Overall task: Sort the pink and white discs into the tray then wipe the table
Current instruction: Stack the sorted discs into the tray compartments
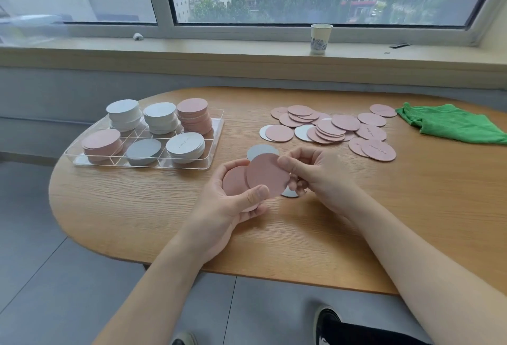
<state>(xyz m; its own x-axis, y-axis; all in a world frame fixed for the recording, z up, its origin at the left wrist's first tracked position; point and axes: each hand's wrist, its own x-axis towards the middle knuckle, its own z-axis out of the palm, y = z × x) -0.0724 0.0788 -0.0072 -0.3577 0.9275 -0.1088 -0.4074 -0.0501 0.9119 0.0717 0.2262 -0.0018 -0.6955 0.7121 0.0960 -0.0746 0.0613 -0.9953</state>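
My left hand (233, 204) holds a small stack of pink discs (236, 181) above the table's middle. My right hand (310, 172) pinches the top pink disc (267, 177) at its right edge, and a white disc (289, 193) peeks out under its fingers. Just behind the hands, one white disc (259, 151) lies flat on the table. A loose pile of pink and white discs (332, 128) spreads across the right side. The clear compartment tray (142, 164) at the left holds separate stacks of white and pink discs. A green cloth (450, 122) lies at the far right.
The wooden table (301, 248) has a rounded left end and its front edge is close to my body. A paper cup (320, 38) stands on the window sill behind. My shoe (326, 322) shows on the grey floor below.
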